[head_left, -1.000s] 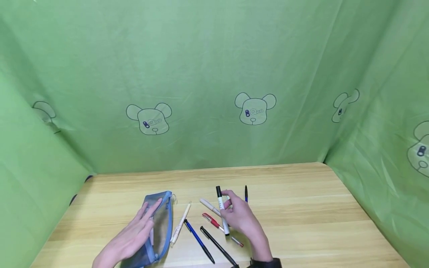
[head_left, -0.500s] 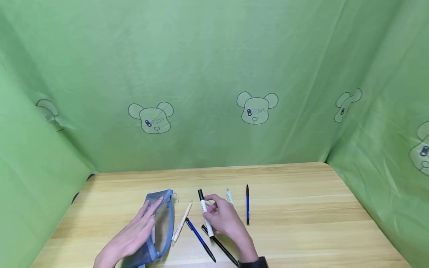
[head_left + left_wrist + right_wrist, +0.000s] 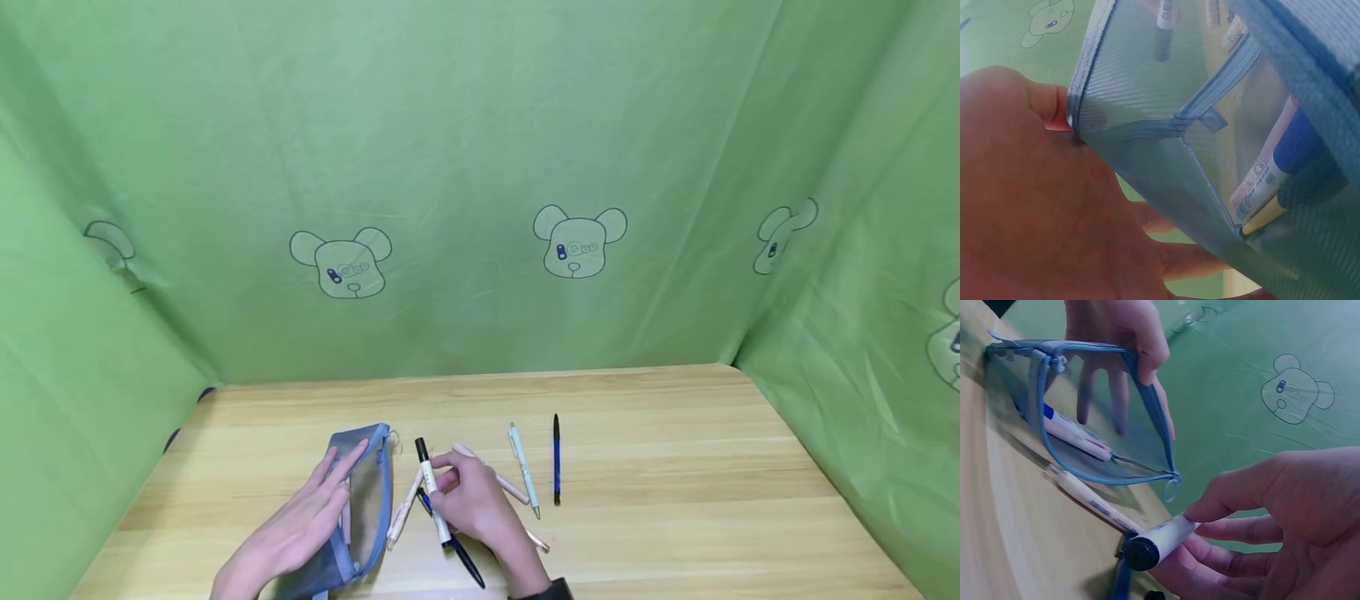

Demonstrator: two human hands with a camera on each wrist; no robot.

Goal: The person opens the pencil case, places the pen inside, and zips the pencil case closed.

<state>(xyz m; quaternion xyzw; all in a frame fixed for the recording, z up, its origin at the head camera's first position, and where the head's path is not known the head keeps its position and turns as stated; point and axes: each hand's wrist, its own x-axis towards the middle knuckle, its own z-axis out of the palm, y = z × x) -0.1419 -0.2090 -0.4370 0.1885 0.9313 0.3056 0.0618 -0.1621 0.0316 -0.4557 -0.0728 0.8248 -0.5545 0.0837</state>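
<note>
My left hand (image 3: 303, 525) holds a blue mesh pencil case (image 3: 388, 492) by its zipped edge, thumb over the rim and fingers spread behind the mesh. The case gapes toward the right. Inside it, in the left wrist view, lie a blue-and-white marker (image 3: 1266, 184) and a yellowish stick-shaped item (image 3: 1264, 214). My right hand (image 3: 476, 500) pinches a white marker with black ends (image 3: 430, 477) between thumb and fingers, just right of the case. Below that marker lie a blue-and-black pen (image 3: 468, 562) and a cream pen (image 3: 401, 517).
Right of my right hand lie a light blue pen (image 3: 525, 471) and a dark blue pen (image 3: 557, 458). A pale pen (image 3: 513, 489) and a red-tipped pen (image 3: 537, 542) are partly covered by that hand. Green cloth (image 3: 465, 325) walls the wooden table (image 3: 675, 467).
My right hand has carried the black-and-white marker leftward toward the pencil case, uncovering the light blue pen. The left hand keeps its hold on the case.
</note>
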